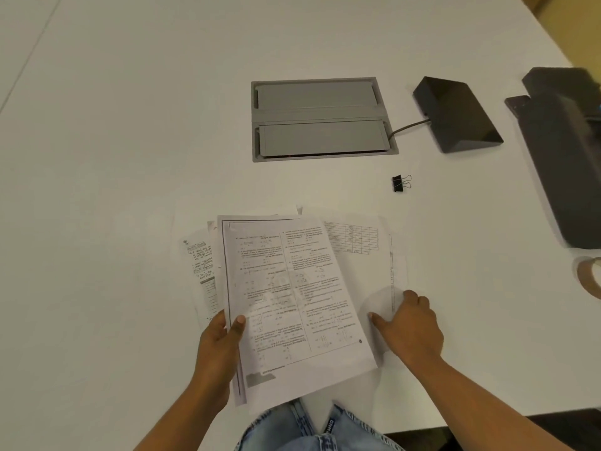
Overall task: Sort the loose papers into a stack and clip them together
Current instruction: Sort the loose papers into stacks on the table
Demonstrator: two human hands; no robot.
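Note:
Several printed papers [286,288] lie fanned out on the white table [130,157] near its front edge. My left hand [218,349] grips the left edge of the top sheets, thumb on the page, lifting them a little. A sheet with a table printed on it [357,249] sticks out to the right, and my right hand [409,323] rests flat on it with fingers spread. A handwritten sheet [201,265] pokes out on the left. Beyond the papers, a black binder clip [400,183] lies apart from both hands.
A grey cable hatch [322,118] is set into the table further back. A dark wedge-shaped device [458,115] with a cable sits to its right. A large black object [566,151] and a tape roll [590,278] occupy the right edge.

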